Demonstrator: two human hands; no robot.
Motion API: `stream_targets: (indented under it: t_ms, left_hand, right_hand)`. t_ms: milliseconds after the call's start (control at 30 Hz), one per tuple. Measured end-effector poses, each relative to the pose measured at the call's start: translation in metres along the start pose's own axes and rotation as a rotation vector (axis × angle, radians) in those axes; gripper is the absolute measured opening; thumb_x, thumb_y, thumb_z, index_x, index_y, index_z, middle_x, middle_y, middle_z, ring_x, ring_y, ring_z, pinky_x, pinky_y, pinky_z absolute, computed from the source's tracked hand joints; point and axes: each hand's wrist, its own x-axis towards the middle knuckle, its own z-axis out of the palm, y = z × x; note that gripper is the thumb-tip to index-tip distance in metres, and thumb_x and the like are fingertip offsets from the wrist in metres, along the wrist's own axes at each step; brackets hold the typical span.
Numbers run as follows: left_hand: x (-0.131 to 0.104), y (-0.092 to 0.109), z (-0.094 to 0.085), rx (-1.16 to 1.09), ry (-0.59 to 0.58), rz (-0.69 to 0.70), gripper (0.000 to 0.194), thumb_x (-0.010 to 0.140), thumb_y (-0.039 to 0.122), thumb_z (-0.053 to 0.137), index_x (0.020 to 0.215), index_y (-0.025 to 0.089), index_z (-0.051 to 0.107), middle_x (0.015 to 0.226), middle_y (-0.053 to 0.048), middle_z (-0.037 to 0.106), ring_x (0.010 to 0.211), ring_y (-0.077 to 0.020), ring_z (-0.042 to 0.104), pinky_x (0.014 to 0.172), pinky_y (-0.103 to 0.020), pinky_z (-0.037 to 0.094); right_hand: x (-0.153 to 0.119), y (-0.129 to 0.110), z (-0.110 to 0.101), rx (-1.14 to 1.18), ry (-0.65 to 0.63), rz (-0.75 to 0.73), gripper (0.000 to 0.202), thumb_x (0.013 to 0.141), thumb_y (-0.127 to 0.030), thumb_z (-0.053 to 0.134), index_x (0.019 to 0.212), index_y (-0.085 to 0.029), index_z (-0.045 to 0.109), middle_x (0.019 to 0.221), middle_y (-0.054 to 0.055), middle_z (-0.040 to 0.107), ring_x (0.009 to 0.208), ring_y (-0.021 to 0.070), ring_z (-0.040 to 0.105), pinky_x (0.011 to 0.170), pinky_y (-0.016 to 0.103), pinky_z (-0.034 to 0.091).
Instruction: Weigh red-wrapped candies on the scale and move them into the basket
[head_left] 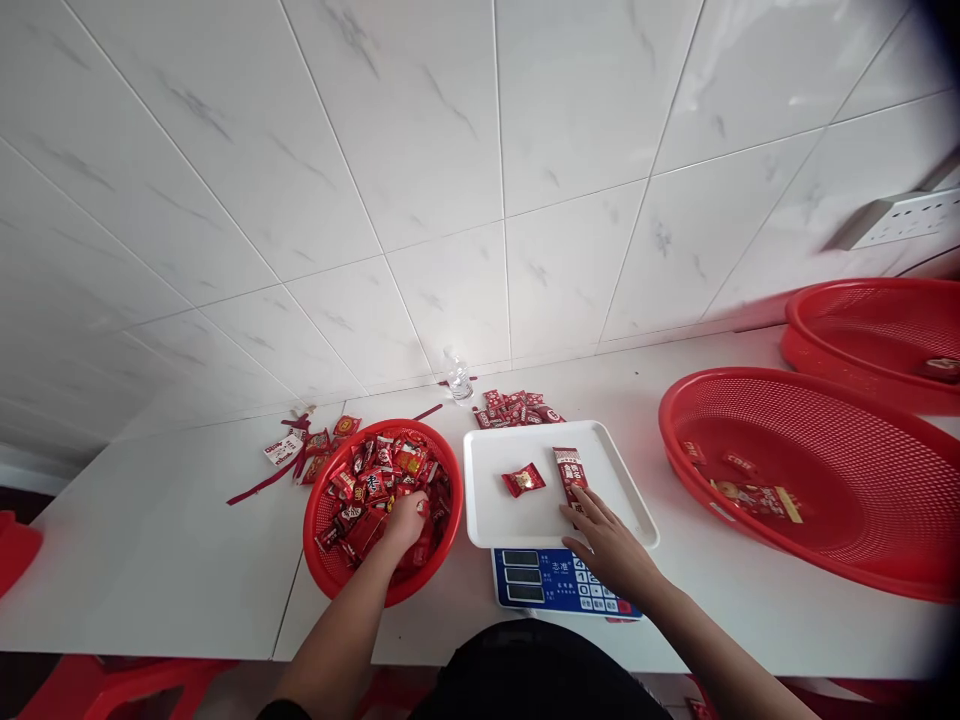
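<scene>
My left hand (407, 520) reaches into a round red basket (317, 497) heaped with red-wrapped sweets; its fingers are curled, and a bit of red wrapper shows at them. My right hand (609, 543) has its fingers spread, with the fingertips on the lower end of a long red packet (568, 470). That packet lies on a white tray (484, 520), to the right of a small red and gold sweet (523, 480). Under the tray sits a blue-faced scale (559, 582), its displays and keys facing me.
Two large red baskets (862, 480) (862, 345) with a few packets stand at the right. Sweets (517, 408) lie behind the tray, near a clear bottle (457, 377). Left of the round basket are loose packets (319, 443), a white card (283, 449) and dark red strips (262, 486).
</scene>
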Motion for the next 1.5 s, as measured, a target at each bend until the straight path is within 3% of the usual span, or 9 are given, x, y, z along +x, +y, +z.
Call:
stream_targets:
  t_ms: [133, 267, 367, 533, 700, 933, 1100, 1300, 1500]
  left_hand:
    - [-0.013, 0.006, -0.019, -0.174, 0.013, 0.042, 0.011, 0.073, 0.018, 0.050, 0.082, 0.018, 0.057, 0.083, -0.003, 0.062, 0.076, -0.0139, 0.059, 0.072, -0.026, 0.046]
    - [-0.028, 0.032, -0.023, -0.607, -0.107, 0.055, 0.022, 0.068, 0.031, 0.062, 0.084, 0.018, 0.055, 0.082, -0.003, 0.061, 0.068, -0.0126, 0.059, 0.065, -0.027, 0.049]
    - [-0.032, 0.061, -0.012, -0.826, -0.218, 0.047, 0.030, 0.060, 0.033, 0.072, 0.081, 0.019, 0.055, 0.082, -0.001, 0.059, 0.064, -0.0110, 0.057, 0.060, -0.026, 0.049]
    - [-0.024, 0.102, 0.025, -0.899, -0.327, 0.050, 0.037, 0.058, 0.034, 0.075, 0.086, 0.019, 0.057, 0.098, -0.004, 0.058, 0.079, -0.0138, 0.058, 0.070, -0.032, 0.052]
    - [-0.015, 0.115, 0.049, -0.725, -0.300, 0.093, 0.028, 0.066, 0.031, 0.068, 0.091, 0.020, 0.060, 0.103, -0.005, 0.060, 0.084, -0.0155, 0.059, 0.074, -0.030, 0.051]
    - [-0.014, 0.115, 0.049, -0.184, -0.188, 0.480, 0.042, 0.069, 0.024, 0.061, 0.111, 0.021, 0.056, 0.126, -0.009, 0.048, 0.117, -0.0230, 0.046, 0.099, -0.034, 0.035]
    - [-0.022, 0.105, 0.054, 0.242, -0.274, 0.406, 0.069, 0.072, 0.038, 0.060, 0.134, 0.024, 0.035, 0.151, -0.009, 0.005, 0.136, -0.0318, 0.002, 0.108, -0.047, 0.015]
    - [-0.025, 0.100, 0.072, 0.448, -0.342, 0.444, 0.059, 0.086, 0.047, 0.034, 0.140, 0.026, 0.024, 0.151, -0.007, 0.001, 0.136, -0.0301, 0.003, 0.109, -0.048, 0.011]
    - [-0.023, 0.105, 0.083, 0.479, -0.347, 0.544, 0.066, 0.079, 0.065, 0.031, 0.138, 0.037, 0.021, 0.150, -0.001, -0.009, 0.135, -0.0323, -0.006, 0.107, -0.054, 0.005]
  right_hand:
    - [0.000, 0.000, 0.001, -0.003, 0.002, -0.007, 0.047, 0.083, -0.038, 0.045, 0.126, -0.019, 0.050, 0.145, 0.008, 0.028, 0.135, 0.0265, 0.018, 0.106, 0.044, 0.029]
    - [0.000, -0.002, -0.002, -0.020, -0.009, -0.003, 0.046, 0.083, -0.036, 0.045, 0.125, -0.019, 0.050, 0.145, 0.008, 0.027, 0.134, 0.0263, 0.019, 0.106, 0.044, 0.028]
    - [-0.001, -0.004, -0.005, -0.020, -0.023, -0.003, 0.047, 0.083, -0.035, 0.045, 0.126, -0.017, 0.050, 0.146, 0.009, 0.026, 0.135, 0.0259, 0.018, 0.107, 0.042, 0.026]
    - [-0.002, -0.004, -0.007, 0.030, -0.037, 0.008, 0.048, 0.083, -0.036, 0.045, 0.127, -0.017, 0.049, 0.147, 0.009, 0.023, 0.135, 0.0255, 0.016, 0.108, 0.042, 0.024]
    - [-0.003, -0.002, -0.007, 0.088, -0.029, 0.015, 0.049, 0.082, -0.037, 0.046, 0.128, -0.019, 0.048, 0.147, 0.008, 0.023, 0.135, 0.0255, 0.015, 0.108, 0.044, 0.022]
    - [-0.002, -0.002, -0.006, 0.106, -0.003, 0.005, 0.048, 0.081, -0.035, 0.048, 0.127, -0.020, 0.049, 0.147, 0.008, 0.024, 0.135, 0.0258, 0.015, 0.108, 0.045, 0.022]
    - [-0.002, 0.000, -0.004, 0.117, 0.015, 0.000, 0.049, 0.080, -0.034, 0.050, 0.127, -0.019, 0.049, 0.146, 0.008, 0.025, 0.135, 0.0261, 0.017, 0.108, 0.045, 0.022]
    - [0.000, 0.001, -0.005, 0.140, 0.027, -0.017, 0.043, 0.079, -0.031, 0.052, 0.120, -0.018, 0.055, 0.144, 0.009, 0.032, 0.134, 0.0256, 0.021, 0.107, 0.043, 0.027]
    - [0.009, 0.012, 0.000, 0.173, 0.121, -0.057, 0.030, 0.085, -0.020, 0.038, 0.096, -0.022, 0.066, 0.132, 0.005, 0.049, 0.127, 0.0230, 0.037, 0.103, 0.045, 0.032]
